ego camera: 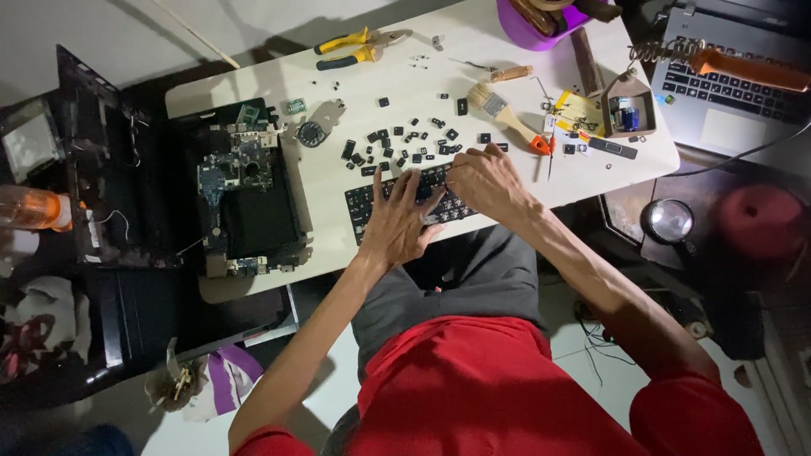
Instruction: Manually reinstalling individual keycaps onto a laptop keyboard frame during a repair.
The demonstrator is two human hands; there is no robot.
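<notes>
A: What are the hands doing?

B: Both rest on the black keyboard [405, 201] lying at the near edge of the white table [253, 84]. The left hand [400, 221] lies flat across its middle with fingers spread, pressing down and gripping nothing. The right hand [486, 179] sits on the keyboard's right end with fingers curled; whether they pinch something I cannot tell.

A: How far along does the work look?

B: Partway, I judge. Many loose keycaps [397, 139] lie scattered on the table just beyond the keyboard, yet plenty of keys remain seated on the left part. The right end is hidden under the hands.

A: And around that?

B: To the left, an opened laptop base [245, 190] shows its circuit board, with a small round fan [312, 133] lying beside it. A paintbrush [507, 114] lies near the right hand, and yellow-handled pliers [355, 49] lie at the far edge.

A: Any containers?

B: A purple bowl [524, 25] at the far edge holds brownish items, too cut off to identify. A small open-framed box [629, 110] on the right holds something blue. Beyond it stands a second, intact laptop [735, 101] with an orange-handled soldering iron [743, 67] lying across it.
</notes>
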